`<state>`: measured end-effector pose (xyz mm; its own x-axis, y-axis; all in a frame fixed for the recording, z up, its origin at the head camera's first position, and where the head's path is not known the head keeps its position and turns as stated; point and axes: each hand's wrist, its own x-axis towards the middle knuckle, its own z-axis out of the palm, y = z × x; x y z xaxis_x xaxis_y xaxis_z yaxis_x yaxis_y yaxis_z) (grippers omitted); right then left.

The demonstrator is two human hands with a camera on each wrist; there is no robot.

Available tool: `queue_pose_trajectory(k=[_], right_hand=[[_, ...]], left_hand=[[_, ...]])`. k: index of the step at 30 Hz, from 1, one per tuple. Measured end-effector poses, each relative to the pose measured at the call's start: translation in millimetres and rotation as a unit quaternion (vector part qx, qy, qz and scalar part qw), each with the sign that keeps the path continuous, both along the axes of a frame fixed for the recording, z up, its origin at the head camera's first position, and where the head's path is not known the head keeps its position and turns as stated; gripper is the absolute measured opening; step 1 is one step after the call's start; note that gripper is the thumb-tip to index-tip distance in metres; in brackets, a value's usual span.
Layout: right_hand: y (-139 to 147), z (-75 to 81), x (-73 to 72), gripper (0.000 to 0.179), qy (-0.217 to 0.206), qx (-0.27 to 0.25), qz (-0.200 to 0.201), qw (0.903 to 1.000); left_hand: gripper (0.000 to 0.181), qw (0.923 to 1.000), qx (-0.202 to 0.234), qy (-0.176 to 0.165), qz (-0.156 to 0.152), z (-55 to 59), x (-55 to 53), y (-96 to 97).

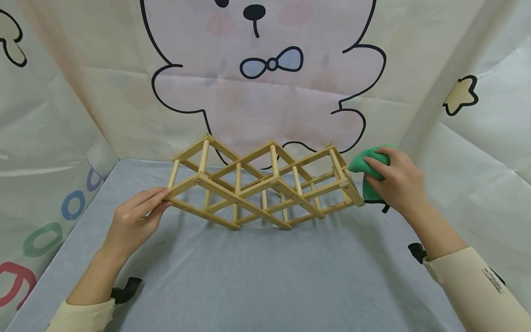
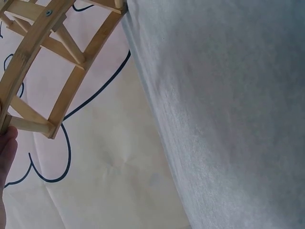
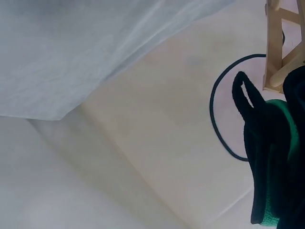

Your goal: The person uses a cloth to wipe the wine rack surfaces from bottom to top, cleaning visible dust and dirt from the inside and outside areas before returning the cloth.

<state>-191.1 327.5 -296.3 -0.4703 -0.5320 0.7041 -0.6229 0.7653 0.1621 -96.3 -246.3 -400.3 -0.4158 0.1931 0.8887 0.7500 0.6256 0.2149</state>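
A pale wooden folding lattice rack (image 1: 236,199), made of crossed slats and round dowels, spans the space between the two hands, stretched out. My left hand (image 1: 138,214) pinches its left end between thumb and fingers; in the left wrist view only the edge of that hand (image 2: 5,152) shows beside the slats (image 2: 24,57). At the rack's right end, my right hand (image 1: 396,177) grips a bunched green cloth (image 1: 360,162) with dark edging, right up against the end slats. The right wrist view shows the cloth's dark side and hanging loop (image 3: 248,98) just below the rack corner (image 3: 274,52).
A blue-grey cloth covers the table (image 1: 257,276). Behind it hangs a pale backdrop (image 1: 271,106) with a cartoon animal, and printed side sheets (image 1: 477,152) stand left and right. Dark wrist-camera mounts (image 1: 126,290) stick out near both sleeves.
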Motion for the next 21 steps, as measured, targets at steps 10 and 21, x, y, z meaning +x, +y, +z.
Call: queue_pose_trajectory(k=[10, 21], right_hand=[[-22, 0.7, -19.4, 0.049, -0.013, 0.028, 0.019, 0.9993], [-28, -7.6, -36.8, 0.048, -0.016, 0.076, 0.008, 0.9969]], left_hand=[[0.043, 0.9997, -0.013, -0.017, 0.009, 0.0, 1.0, -2.3], [0.043, 0.9997, -0.014, -0.017, 0.011, -0.6, 0.4, -3.0]])
